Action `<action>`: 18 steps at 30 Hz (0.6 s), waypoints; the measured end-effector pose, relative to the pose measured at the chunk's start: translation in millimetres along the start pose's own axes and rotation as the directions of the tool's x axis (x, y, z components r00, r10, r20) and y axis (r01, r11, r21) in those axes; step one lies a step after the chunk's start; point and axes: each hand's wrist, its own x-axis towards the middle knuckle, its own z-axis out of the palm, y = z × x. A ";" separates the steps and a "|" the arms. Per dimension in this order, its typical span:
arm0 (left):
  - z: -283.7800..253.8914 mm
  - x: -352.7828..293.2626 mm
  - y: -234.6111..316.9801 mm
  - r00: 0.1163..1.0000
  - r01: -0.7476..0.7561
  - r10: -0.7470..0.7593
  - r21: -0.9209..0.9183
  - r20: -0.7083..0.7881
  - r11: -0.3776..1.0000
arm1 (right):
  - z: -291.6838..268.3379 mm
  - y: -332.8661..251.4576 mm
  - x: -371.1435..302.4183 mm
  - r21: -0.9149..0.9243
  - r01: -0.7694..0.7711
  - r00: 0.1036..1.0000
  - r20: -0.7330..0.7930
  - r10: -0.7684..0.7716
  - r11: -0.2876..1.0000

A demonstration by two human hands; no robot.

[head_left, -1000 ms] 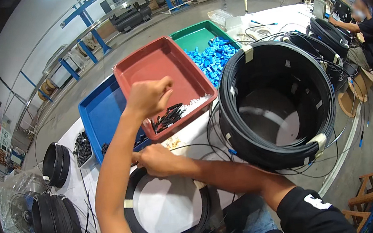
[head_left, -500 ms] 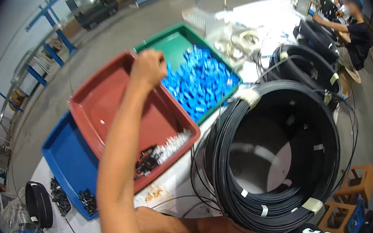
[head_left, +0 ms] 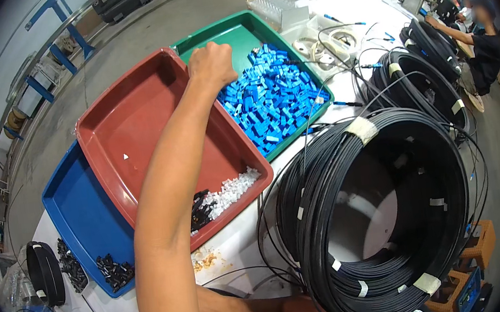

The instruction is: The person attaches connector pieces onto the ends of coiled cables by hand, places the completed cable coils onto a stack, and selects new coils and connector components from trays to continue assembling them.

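Note:
My left hand (head_left: 212,65) is closed in a fist above the green tray (head_left: 235,26), where it borders the red tray (head_left: 120,97). Curled fingers hide whatever the fist may hold. Beside it, the green tray carries a heap of small blue plastic pieces (head_left: 274,101). Small white pieces (head_left: 234,192) and black pieces (head_left: 202,209) lie in the near corner of the red tray, partly behind my left forearm. My right forearm reaches in from the lower right, below a big coil of black cable (head_left: 305,211). My right hand is hidden behind my left forearm.
Under the red tray's left side sits a blue tray (head_left: 76,200) with black pieces (head_left: 114,271). More cable coils (head_left: 417,84) and a clear container of white rings (head_left: 327,48) stand farther right. A person (head_left: 485,55) works at the far right; brown stools (head_left: 479,244) stand at lower right.
My left fist has moved slightly right, from over the red tray's edge to over the green tray beside the blue pieces. The whole view has shifted a little; the right hand has become hidden.

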 end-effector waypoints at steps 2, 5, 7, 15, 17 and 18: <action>4.0 0.1 -2.9 0.997 -0.009 0.002 -0.097 -0.078 0.995 | -15.3 -5.2 4.0 -0.037 0.026 1.000 0.014 -0.026 0.999; -8.8 2.9 -5.6 0.936 -0.168 -0.022 -0.498 -0.352 0.851 | -30.3 -19.1 12.7 -0.075 0.063 0.998 0.032 -0.061 0.995; -29.1 -6.3 -10.0 0.942 -0.179 -0.044 -0.610 -0.332 0.772 | -38.2 -28.1 14.6 -0.095 0.083 0.996 0.049 -0.078 0.992; -129.0 -170.7 -71.2 0.917 -0.274 -0.222 -0.929 -0.330 0.250 | -43.8 -57.6 12.3 -0.127 0.218 0.915 -0.317 -0.248 0.968; -143.3 -228.4 -83.3 0.870 -0.351 -0.301 -0.920 -0.390 0.175 | -51.7 -57.8 8.4 -0.186 0.076 0.944 -0.302 -0.130 0.980; -146.8 -263.1 -97.8 0.866 -0.330 -0.310 -0.915 -0.392 0.233 | -50.3 -57.3 10.8 -0.131 0.102 0.931 -0.338 -0.141 0.986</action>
